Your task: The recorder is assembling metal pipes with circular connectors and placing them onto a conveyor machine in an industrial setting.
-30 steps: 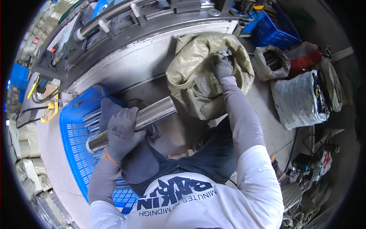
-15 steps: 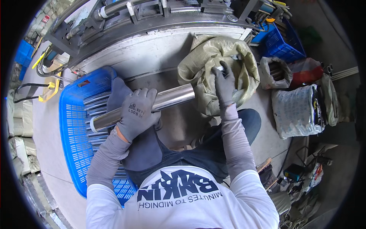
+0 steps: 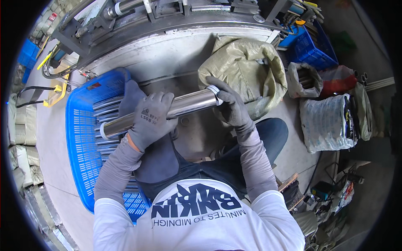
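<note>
A shiny metal tube [image 3: 186, 104] lies slanting across my left thigh, its right end higher in the picture. My left hand [image 3: 153, 119], in a grey glove, is wrapped round the tube toward its left end, where a white ring [image 3: 103, 131] shows. At the other end a white end cap [image 3: 215, 93] sits at the tube's mouth. My right hand [image 3: 231, 102], also gloved, grips that cap with thumb and fingers against the tube end. Close beyond it stands an open olive woven sack [image 3: 247, 71]; its contents are mostly hidden.
On my left, a blue plastic basket [image 3: 79, 161] holds several metal tubes. A dark metal machine bench [image 3: 176, 31] runs across the front. To the right are a white sack [image 3: 322, 123], a smaller open sack [image 3: 307, 79] and a blue crate [image 3: 314, 48].
My right hand has come out of the olive sack and moved left to the tube's right end, bringing the white end cap there. My left hand still holds the tube.
</note>
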{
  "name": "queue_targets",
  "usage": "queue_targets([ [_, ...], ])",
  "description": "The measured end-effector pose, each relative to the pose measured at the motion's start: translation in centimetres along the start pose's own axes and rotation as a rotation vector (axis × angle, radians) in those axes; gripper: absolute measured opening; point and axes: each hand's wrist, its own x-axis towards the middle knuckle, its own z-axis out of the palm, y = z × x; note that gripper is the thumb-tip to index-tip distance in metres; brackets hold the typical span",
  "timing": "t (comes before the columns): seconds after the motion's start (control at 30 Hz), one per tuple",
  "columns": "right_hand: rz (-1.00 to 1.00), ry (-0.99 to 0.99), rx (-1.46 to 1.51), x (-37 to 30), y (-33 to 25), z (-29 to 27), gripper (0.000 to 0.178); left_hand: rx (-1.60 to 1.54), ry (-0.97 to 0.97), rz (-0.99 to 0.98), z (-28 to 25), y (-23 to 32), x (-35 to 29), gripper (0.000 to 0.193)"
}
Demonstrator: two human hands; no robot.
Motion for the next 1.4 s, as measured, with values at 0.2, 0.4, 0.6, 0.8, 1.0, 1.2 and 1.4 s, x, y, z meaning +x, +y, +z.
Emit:
queue_targets([
  [0.2,-0.282,0.036,-0.539,0.1,-1.1,3.3,0.044,0.013,-0.025,-0.022,-0.2,0.4,0.0,0.053],
  [0.4,-0.033,0.379,-0.137,-0.5,-1.4,6.3,0.038,-0.012,-0.008,0.003,-0.2,0.4,0.3,0.052],
  [0.6,-0.042,0.398,-0.297,0.1,-1.6,6.7,0.034,0.005,-0.034,0.002,-0.1,-0.3,0.3,0.051],
  [0.8,0.046,0.36,-0.258,-0.2,0.1,6.0,0.033,0.027,-0.131,0.018,0.1,-0.3,0.6,0.052],
  [1.0,0.099,0.417,-0.223,-0.2,-0.6,4.8,0.034,-0.002,-0.071,0.133,-1.5,-0.7,0.5,0.062],
  [1.2,0.169,0.458,0.207,1.8,-1.8,-1.3,0.051,0.271,0.221,0.144,-5.1,-5.3,8.3,0.064],
  [1.4,0.462,0.243,-0.338,-1.6,4.5,-5.8,0.035,0.498,0.464,-0.025,-7.1,-12.7,26.3,0.059],
])
